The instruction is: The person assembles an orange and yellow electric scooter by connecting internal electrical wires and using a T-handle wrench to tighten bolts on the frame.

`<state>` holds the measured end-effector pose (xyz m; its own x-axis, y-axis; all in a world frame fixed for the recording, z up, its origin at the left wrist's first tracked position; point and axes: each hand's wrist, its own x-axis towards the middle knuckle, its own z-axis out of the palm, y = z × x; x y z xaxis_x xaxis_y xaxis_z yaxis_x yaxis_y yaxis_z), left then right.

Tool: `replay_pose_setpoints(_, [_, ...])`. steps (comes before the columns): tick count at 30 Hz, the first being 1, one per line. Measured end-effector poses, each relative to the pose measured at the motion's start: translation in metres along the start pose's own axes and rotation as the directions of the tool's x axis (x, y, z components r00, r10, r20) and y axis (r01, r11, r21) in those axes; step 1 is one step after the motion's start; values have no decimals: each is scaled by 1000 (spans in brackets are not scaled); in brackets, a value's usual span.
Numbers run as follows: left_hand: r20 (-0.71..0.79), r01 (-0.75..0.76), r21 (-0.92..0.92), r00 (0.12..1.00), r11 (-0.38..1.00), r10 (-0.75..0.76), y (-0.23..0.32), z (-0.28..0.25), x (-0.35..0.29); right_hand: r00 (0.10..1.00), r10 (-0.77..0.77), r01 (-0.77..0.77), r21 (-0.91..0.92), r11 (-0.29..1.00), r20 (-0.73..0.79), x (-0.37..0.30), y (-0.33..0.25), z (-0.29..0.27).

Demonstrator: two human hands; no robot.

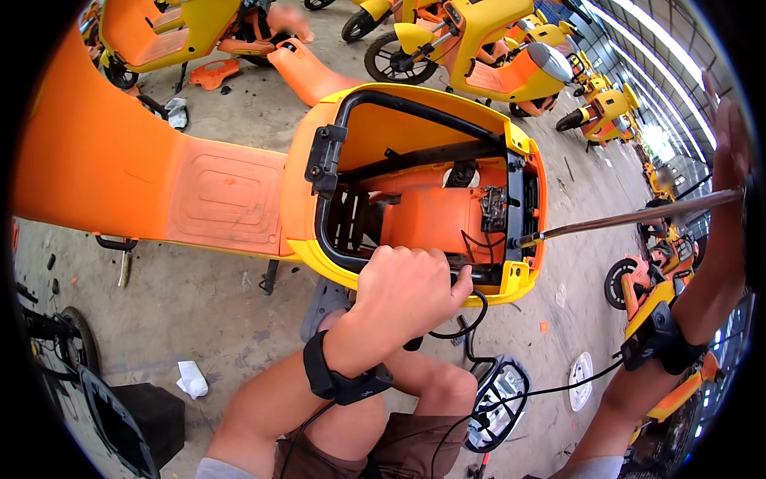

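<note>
A yellow and orange scooter (223,195) stands in front of me, its seat compartment open. Around that opening runs a black tubular frame (423,108). My left hand (407,287) is closed over the near side of the frame, with a black cable (481,315) looping out below the thumb. At the far right edge, my right hand (730,148) is at the outer end of a long metal rod (638,217). The rod's other end meets the black crossbar (515,211) at the rear of the opening. The right fingers are partly cut off and blurred.
An orange inner housing (431,219) with wires sits inside the compartment. On the floor lie an oval black-rimmed part (499,403), a white oval piece (582,382), a crumpled white paper (191,379) and a black bin-like box (144,423). Several scooters (471,48) stand behind.
</note>
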<state>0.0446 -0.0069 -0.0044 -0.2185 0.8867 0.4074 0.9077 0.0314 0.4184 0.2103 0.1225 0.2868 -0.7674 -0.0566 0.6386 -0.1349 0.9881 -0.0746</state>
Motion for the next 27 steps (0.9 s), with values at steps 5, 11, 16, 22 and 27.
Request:
replay_pose_setpoints(5, [5,0,-6,1000,1000,0,-1,-1,0,935,237,-226,71,971,-263,-7,4,10])
replay_pose_setpoints(11, [39,45,10,998,999,-45,0,-4,1,898,173,-215,-60,975,-404,-35,22,8])
replay_pose_setpoints(16, [116,52,-7,992,999,-50,4,-7,2,903,23,-92,-140,986,-429,-46,13,16])
replay_pose_setpoints(22, [193,120,44,973,992,-126,11,-12,5,852,-211,-332,-808,487,-478,-44,12,43])
replay_pose_setpoints(27, [248,160,117,951,980,-185,14,-17,8,811,20,-431,-575,695,-585,-33,1,44])
